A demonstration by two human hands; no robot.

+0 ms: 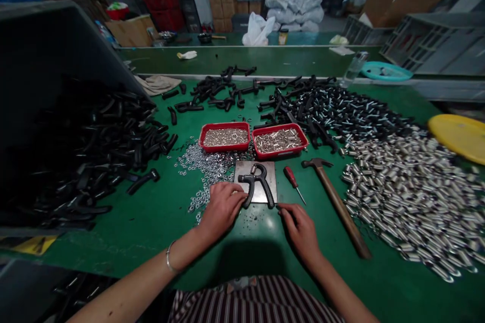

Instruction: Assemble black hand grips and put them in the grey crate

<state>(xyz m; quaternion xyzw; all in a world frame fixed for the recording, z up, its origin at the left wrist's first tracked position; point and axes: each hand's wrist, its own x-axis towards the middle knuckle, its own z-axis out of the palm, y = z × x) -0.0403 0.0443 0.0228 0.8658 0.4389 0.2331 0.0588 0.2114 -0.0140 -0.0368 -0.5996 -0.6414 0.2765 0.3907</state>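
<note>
A black hand grip (260, 178) with two legs and a curved top lies on a square metal plate (270, 170) at the middle of the table. My left hand (223, 208) has its fingers closed on the lower end of the grip's left leg. Beside the plate's lower right corner is my right hand (300, 228), its index finger stretched out and the fingers apart, with nothing seen in it. A red screwdriver (291, 176) and a hammer (337, 197) lie to the right of the plate.
Two red trays (224, 150) (281, 153) of small metal parts stand behind the plate. Washers (204, 166) are scattered at left. Black handles (140, 151) spill from a tipped crate (71, 10). Springs (413, 192) are heaped at right, near a yellow lid (460, 136).
</note>
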